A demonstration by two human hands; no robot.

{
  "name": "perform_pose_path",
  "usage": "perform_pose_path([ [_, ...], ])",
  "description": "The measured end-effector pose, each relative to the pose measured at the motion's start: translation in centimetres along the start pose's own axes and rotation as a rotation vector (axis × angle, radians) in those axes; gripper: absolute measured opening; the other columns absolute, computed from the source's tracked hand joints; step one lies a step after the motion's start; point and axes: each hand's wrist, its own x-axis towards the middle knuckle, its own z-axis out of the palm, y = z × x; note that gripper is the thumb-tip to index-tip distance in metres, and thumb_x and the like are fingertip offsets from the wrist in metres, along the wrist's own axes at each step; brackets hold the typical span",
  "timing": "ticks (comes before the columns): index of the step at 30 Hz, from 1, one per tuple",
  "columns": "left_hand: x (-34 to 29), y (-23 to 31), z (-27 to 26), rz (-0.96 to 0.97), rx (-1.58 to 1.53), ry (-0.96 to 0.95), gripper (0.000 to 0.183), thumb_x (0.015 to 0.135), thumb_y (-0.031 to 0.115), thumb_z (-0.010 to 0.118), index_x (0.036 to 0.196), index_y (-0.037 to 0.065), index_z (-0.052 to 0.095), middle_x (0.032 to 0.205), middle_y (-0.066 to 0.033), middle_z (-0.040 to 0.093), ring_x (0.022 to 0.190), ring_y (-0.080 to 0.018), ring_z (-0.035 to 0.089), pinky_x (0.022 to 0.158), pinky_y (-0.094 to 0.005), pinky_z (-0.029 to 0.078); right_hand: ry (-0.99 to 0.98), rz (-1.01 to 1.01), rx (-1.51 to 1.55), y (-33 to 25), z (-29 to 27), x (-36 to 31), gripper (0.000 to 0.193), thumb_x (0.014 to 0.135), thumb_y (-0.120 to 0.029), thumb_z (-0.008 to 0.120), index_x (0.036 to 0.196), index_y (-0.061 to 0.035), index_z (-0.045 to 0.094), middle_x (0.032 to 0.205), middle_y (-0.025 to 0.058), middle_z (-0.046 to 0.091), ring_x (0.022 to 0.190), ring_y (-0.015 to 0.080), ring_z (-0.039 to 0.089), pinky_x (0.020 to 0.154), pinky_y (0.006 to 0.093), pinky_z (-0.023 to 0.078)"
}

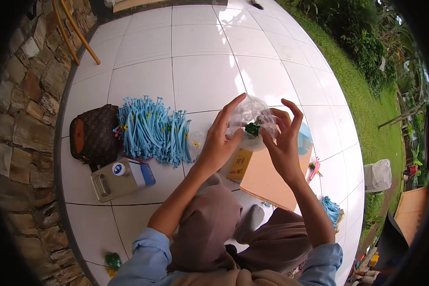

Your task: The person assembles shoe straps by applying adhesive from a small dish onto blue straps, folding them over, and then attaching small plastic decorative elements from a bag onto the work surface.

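Note:
A clear plastic bag [255, 107] with something dark green [252, 128] inside is between my two hands. My left hand [222, 136] is at the bag's left side, index finger stretched up along it and thumb near its lower part. On the other side, my right hand [285, 145] has its thumb and some fingers against the plastic, while one finger sticks up away from it. Both hands hold the bag loosely; its lower part is partly hidden by my fingers. Below it is a cardboard box [270, 177] with a yellow printed side.
Left of my hands lie a big bundle of light blue strips [152, 131], a brown patterned bag [95, 133] and a metal container [117, 180] with a round lid. A light blue round thing [304, 139] sits by the box. More blue strips [331, 209] lie at right.

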Motion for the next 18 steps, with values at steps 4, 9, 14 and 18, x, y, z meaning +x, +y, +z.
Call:
perform_pose_path([
  [4, -1.4, 5.1, 4.3, 0.167, 0.247, -0.251, 0.070, 0.071, -0.015, 0.043, 0.134, 0.016, 0.033, 0.124, -0.0098, 0.040, 0.104, -0.0185, 0.051, 0.084, -0.0280, 0.043, 0.211, -0.128, -0.185, -2.6, -4.8, -5.0, 0.064, 0.073, 0.010, 0.048, 0.128, -0.0051, 0.019, 0.115, 0.0167, 0.040, 0.101, 0.0246, 0.047, 0.083, 0.0341, 0.045],
  [9, -1.8, 4.7, 12.2, 0.110, 0.260, -0.388, 0.071, 0.070, -0.013, 0.044, 0.133, 0.018, 0.034, 0.112, -0.0157, 0.041, 0.098, -0.0236, 0.053, 0.087, -0.0303, 0.042, 0.450, -0.317, -0.630, 0.1, -9.9, -9.2, 0.062, 0.068, 0.012, 0.048, 0.124, -0.0039, 0.030, 0.120, 0.0180, 0.034, 0.103, 0.0348, 0.042, 0.088, 0.0398, 0.040],
  [14, 1.2, -3.4, 15.4, 0.095, 0.631, -0.636, 0.071, 0.069, -0.006, 0.053, 0.133, 0.016, 0.033, 0.114, -0.0172, 0.043, 0.104, -0.0314, 0.049, 0.090, -0.0367, 0.040, 0.313, -0.182, -0.648, 1.3, -12.0, -9.8, 0.038, 0.069, 0.012, 0.046, 0.103, -0.0042, 0.041, 0.096, 0.0157, 0.053, 0.092, 0.0320, 0.049, 0.073, 0.0389, 0.043],
  [18, 2.0, -6.6, 15.1, -0.023, 0.686, -0.811, 0.067, 0.068, 0.001, 0.062, 0.128, 0.014, 0.035, 0.119, -0.0192, 0.044, 0.112, -0.0325, 0.045, 0.090, -0.0391, 0.040, 0.212, 0.020, -0.219, 6.6, -12.1, -9.4, 0.028, 0.071, 0.010, 0.049, 0.094, -0.0023, 0.037, 0.068, 0.0154, 0.059, 0.064, 0.0299, 0.060, 0.059, 0.0350, 0.046],
])
